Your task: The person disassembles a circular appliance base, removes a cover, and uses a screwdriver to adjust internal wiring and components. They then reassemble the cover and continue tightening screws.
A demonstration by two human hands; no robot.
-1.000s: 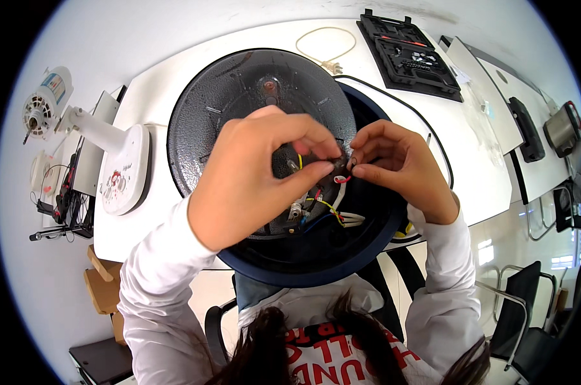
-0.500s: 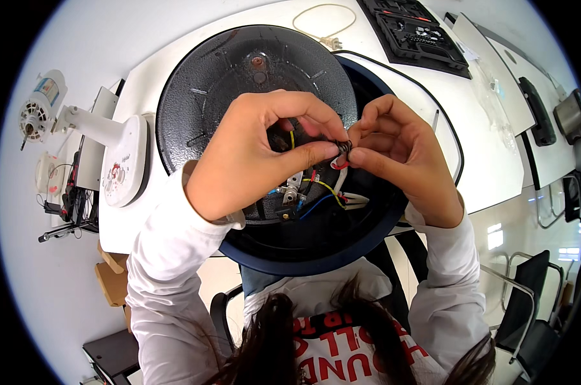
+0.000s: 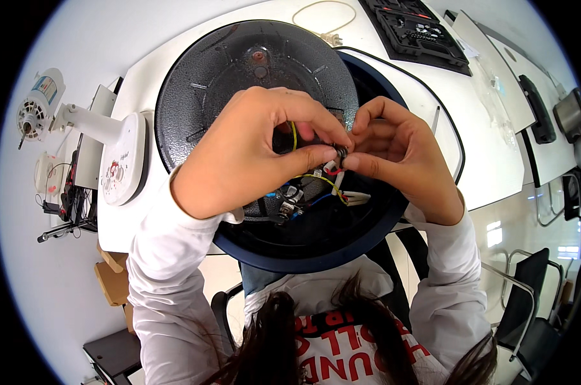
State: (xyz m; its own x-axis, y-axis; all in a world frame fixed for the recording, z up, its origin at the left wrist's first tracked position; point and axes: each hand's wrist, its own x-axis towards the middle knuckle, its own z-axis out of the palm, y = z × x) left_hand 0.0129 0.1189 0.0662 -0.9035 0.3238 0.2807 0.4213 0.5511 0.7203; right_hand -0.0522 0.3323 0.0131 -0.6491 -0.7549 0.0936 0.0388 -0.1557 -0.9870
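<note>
A large round black disc-shaped housing (image 3: pixel 239 77) with a dark blue rim lies on the white table (image 3: pixel 483 160) in front of me. Yellow, red and blue wires (image 3: pixel 316 183) and small metal parts sit near its middle. My left hand (image 3: pixel 252 151) and my right hand (image 3: pixel 393 154) meet above the wires. Both pinch the same small dark part (image 3: pixel 340 153) at the end of the wires between thumb and fingertips.
A white fan stand base (image 3: pixel 120 157) lies at the left of the disc, with a small motor (image 3: pixel 37 106) further left on the floor. A black tray of parts (image 3: pixel 418 29) and a coiled cable (image 3: pixel 322 16) lie at the back. Black chairs (image 3: pixel 534 301) stand at the right.
My view has drawn closer to the disc, so hands and housing fill more of the picture. Both hands keep pinching the same small part; the fingers have shifted only slightly.
</note>
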